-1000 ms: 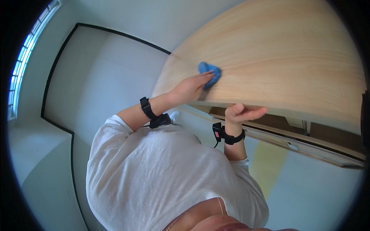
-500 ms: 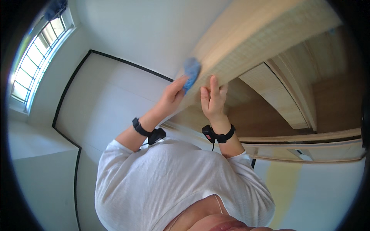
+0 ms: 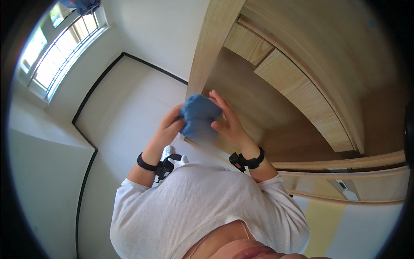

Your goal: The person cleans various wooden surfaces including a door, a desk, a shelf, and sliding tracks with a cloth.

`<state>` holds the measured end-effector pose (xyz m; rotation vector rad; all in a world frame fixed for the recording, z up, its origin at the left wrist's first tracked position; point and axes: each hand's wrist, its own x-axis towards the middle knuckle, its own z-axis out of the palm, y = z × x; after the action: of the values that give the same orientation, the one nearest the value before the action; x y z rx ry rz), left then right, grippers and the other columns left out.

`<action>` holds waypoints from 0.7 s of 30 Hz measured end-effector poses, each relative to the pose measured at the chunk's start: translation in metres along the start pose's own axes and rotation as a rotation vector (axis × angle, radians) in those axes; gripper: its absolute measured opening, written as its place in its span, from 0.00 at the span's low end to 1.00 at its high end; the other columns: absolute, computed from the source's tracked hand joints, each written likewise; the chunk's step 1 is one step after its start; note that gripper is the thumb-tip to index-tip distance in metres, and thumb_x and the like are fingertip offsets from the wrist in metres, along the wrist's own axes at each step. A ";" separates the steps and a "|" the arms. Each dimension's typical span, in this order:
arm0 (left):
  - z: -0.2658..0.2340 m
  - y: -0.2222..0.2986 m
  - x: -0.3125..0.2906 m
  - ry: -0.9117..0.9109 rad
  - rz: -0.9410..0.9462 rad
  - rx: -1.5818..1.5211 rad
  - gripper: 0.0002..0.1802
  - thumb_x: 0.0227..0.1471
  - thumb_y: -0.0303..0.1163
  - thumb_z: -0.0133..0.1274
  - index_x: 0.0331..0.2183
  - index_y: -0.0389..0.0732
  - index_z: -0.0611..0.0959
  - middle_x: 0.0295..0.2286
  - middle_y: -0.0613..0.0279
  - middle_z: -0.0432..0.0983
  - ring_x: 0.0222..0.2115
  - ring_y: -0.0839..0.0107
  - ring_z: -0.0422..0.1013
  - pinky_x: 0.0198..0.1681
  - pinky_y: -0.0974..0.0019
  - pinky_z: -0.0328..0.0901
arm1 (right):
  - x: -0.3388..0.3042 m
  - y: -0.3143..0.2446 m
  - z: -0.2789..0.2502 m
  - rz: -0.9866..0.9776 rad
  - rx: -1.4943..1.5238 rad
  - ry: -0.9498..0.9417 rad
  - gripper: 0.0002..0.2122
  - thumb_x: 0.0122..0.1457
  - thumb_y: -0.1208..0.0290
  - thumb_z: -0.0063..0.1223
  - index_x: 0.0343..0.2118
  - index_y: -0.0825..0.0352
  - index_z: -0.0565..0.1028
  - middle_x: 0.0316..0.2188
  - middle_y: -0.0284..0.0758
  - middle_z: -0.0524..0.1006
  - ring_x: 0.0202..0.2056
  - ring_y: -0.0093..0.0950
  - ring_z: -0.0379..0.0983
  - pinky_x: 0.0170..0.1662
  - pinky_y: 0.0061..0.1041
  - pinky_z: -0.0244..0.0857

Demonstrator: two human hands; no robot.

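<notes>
A: With a clock laid over the view, what is seen nearest?

B: A white shirt (image 3: 207, 194) is seen at six o'clock. A left black band (image 3: 148, 162) is worn at eight, and a right black band (image 3: 255, 159) at four.

A: How are the hands placed?

B: At nine, the left hand (image 3: 168, 125) is closed, with an edge of the blue cloth (image 3: 199, 113) pinched in it. Near three, the right hand (image 3: 231, 123) is put by the other edge, with some fingers stretched out. Whether the cloth is gripped there cannot be told.

A: So where is the cloth?

B: It is held up between the two hands, just off the middle toward twelve. Its low part is blurred.

A: How is it best handled?

B: Both edges should be pinched, it seems, and pulled apart gently, so that no lump is left.

A: What is seen farther out?

B: A wooden cupboard (image 3: 297, 90) at two, a pale floor (image 3: 125, 103) toward nine and a barred window (image 3: 60, 64) at ten. Knuckles should be kept off the wood.
</notes>
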<state>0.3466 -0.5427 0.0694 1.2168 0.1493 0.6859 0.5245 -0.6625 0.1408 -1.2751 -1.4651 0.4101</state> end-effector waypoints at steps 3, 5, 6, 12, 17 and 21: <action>0.017 0.004 -0.003 -0.045 -0.067 0.016 0.26 0.52 0.22 0.41 0.55 0.36 0.63 0.45 0.62 0.67 0.46 0.75 0.63 0.50 0.72 0.58 | -0.008 0.003 -0.003 0.352 0.210 -0.131 0.27 0.51 0.58 0.60 0.49 0.69 0.68 0.42 0.36 0.72 0.46 0.30 0.68 0.49 0.28 0.62; 0.016 0.008 0.000 -0.055 -0.006 0.114 0.27 0.53 0.24 0.42 0.56 0.37 0.61 0.46 0.60 0.67 0.45 0.73 0.65 0.49 0.70 0.60 | -0.013 0.013 -0.011 0.546 0.254 -0.127 0.28 0.50 0.57 0.61 0.49 0.70 0.67 0.42 0.35 0.72 0.46 0.28 0.67 0.50 0.27 0.61; 0.015 0.013 -0.001 -0.063 -0.060 0.084 0.27 0.54 0.25 0.42 0.56 0.37 0.61 0.46 0.59 0.67 0.44 0.72 0.66 0.47 0.70 0.62 | -0.012 0.024 -0.016 0.567 0.283 -0.055 0.27 0.50 0.59 0.61 0.49 0.70 0.67 0.42 0.35 0.72 0.45 0.27 0.67 0.50 0.27 0.61; -0.009 0.030 0.000 0.156 -0.090 0.049 0.24 0.56 0.28 0.44 0.55 0.40 0.62 0.44 0.55 0.71 0.39 0.70 0.73 0.37 0.72 0.71 | 0.050 -0.019 -0.067 0.334 0.466 0.495 0.21 0.54 0.63 0.58 0.46 0.70 0.69 0.40 0.33 0.73 0.41 0.25 0.68 0.47 0.24 0.62; -0.031 0.038 0.003 0.369 -0.012 -0.111 0.23 0.55 0.23 0.41 0.53 0.37 0.64 0.43 0.53 0.72 0.38 0.71 0.72 0.36 0.74 0.72 | 0.107 -0.067 -0.061 -0.219 -0.047 0.378 0.22 0.56 0.60 0.54 0.49 0.70 0.68 0.43 0.35 0.73 0.45 0.28 0.68 0.50 0.26 0.60; -0.031 0.040 0.009 0.389 0.004 -0.074 0.23 0.55 0.25 0.42 0.53 0.39 0.65 0.42 0.56 0.72 0.38 0.73 0.71 0.37 0.74 0.70 | 0.130 -0.066 -0.024 -0.465 -0.129 0.281 0.22 0.56 0.60 0.54 0.50 0.69 0.69 0.47 0.39 0.72 0.48 0.30 0.67 0.51 0.26 0.59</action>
<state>0.3231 -0.5055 0.0965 1.0029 0.4416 0.9193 0.5367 -0.5846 0.2658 -0.9996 -1.5031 -0.1683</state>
